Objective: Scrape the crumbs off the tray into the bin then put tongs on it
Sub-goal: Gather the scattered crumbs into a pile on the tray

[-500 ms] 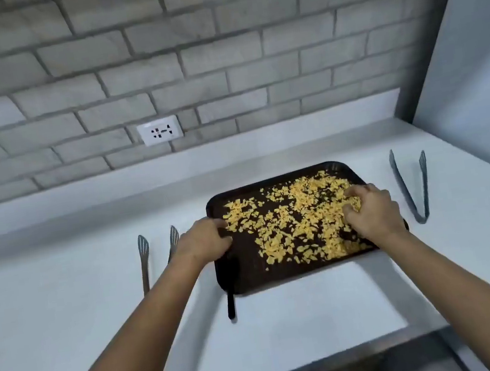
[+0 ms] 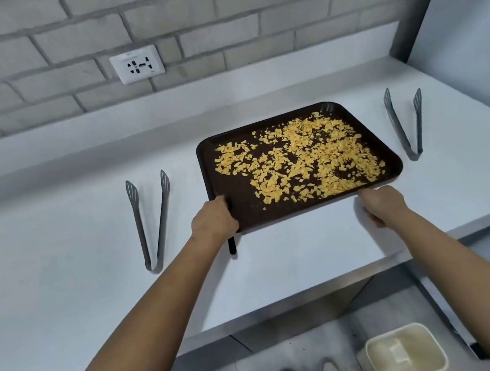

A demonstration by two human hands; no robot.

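Both hands have been pulled back off the crumbs: left hand is now closed on the tray corner, right hand fingers under its near edge, grip hidden. Tray's still on the worktop, probably about to be lifted toward the bin on the floor.

Both bare arms reach forward from the bottom of the view, with the elbows low and the hands up ahead. The left hand is curled into a loose fist with its back up, and its fingers wrap over the near left corner of the tray. The right hand is a bit further to the side, its back up too. Its fingers bend down and tuck under the near right edge. The two arms are well apart and angle in a little toward each other.
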